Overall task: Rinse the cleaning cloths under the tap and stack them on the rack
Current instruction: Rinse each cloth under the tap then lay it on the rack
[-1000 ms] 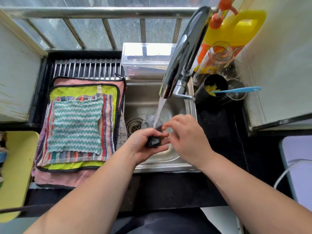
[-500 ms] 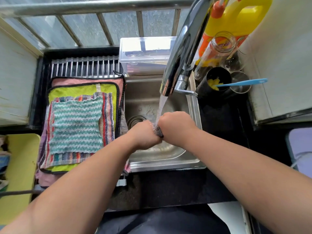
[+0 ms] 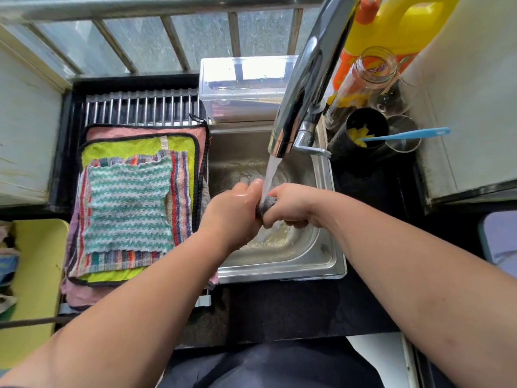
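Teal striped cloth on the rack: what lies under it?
Under the teal striped cloth lie a multicoloured striped cloth, then yellow-green and pink cloths. Their covered middles, and any hidden layers, cannot be seen.

hands: left hand [image 3: 237,211] and right hand [image 3: 291,205] gripped wadded dark grey cloth [image 3: 264,204] | under running chrome tap [image 3: 302,88] | over steel sink [image 3: 321,261] | rack [image 3: 140,107] left: stacked cloths [image 3: 128,203]

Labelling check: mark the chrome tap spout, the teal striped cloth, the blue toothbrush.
chrome tap spout [image 3: 303,88], head view, mid-neck
teal striped cloth [image 3: 127,205], head view, centre, top of stack
blue toothbrush [image 3: 405,134], head view, handle
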